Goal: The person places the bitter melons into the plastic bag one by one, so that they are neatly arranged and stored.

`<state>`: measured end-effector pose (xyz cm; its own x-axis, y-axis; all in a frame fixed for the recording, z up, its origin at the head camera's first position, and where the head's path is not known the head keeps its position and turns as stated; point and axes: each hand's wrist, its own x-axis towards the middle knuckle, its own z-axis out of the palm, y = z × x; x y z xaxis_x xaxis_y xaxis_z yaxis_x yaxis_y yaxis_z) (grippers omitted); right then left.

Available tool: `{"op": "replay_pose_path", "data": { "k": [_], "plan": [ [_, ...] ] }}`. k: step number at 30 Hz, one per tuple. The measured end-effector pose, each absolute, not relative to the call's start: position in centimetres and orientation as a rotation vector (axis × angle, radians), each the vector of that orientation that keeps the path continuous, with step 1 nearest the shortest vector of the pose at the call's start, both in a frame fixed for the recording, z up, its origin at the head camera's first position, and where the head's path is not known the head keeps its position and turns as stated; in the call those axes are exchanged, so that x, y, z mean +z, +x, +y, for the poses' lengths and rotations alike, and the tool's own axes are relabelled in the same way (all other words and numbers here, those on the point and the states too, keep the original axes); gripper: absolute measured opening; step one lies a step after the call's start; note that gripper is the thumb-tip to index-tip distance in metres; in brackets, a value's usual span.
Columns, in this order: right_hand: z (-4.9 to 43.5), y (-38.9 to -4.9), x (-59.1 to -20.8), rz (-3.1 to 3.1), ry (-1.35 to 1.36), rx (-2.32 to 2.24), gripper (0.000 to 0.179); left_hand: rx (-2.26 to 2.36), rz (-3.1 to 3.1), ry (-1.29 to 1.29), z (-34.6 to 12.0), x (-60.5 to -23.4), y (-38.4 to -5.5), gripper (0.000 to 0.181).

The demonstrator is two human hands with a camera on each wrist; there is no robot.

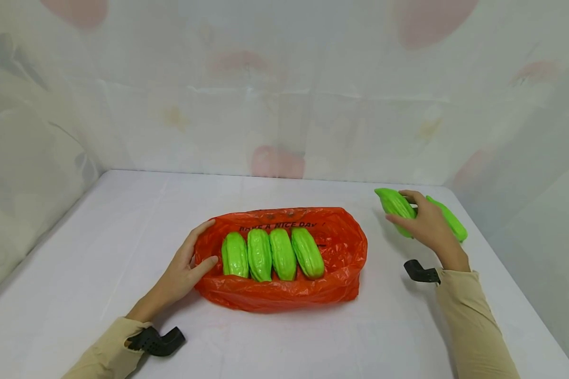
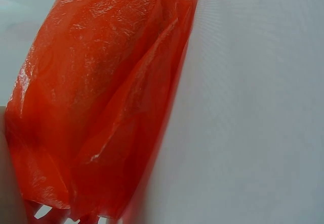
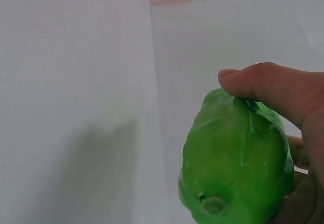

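Observation:
A red plastic bag [image 1: 280, 295] lies with its mouth spread wide, and several ridged green bitter melons [image 1: 259, 253] rest side by side inside it. My left hand [image 1: 185, 268] holds the bag's left rim, with the thumb over the inner side. In the left wrist view the crumpled side of the bag [image 2: 101, 92] fills much of the frame. Off to the right, my right hand [image 1: 424, 223] grips another bitter melon [image 1: 394, 205] between thumb and fingers. The right wrist view shows this melon [image 3: 235, 158] end-on, with the thumb on top. Some fingers are hidden behind it.
One more green bitter melon [image 1: 448, 218] lies on the white tabletop [image 1: 137, 221] near its right edge, partly behind my right hand. Pale patterned sheeting [image 1: 284, 121] stands behind the table and along both sides. Each wrist carries a black camera mount [image 1: 156, 341].

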<state>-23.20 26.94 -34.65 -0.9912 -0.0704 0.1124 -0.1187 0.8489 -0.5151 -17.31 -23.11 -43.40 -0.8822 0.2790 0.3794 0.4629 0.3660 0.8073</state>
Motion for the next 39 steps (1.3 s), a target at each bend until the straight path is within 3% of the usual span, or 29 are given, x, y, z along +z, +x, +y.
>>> {"op": "replay_pose_path", "data": {
  "k": [39],
  "plan": [
    [22.3, -21.1, -31.9, -2.85, 0.323, 0.883, 0.073, -1.546, -2.454, -0.664, -23.1, -43.4, -17.3, 0.073]
  ]
}}
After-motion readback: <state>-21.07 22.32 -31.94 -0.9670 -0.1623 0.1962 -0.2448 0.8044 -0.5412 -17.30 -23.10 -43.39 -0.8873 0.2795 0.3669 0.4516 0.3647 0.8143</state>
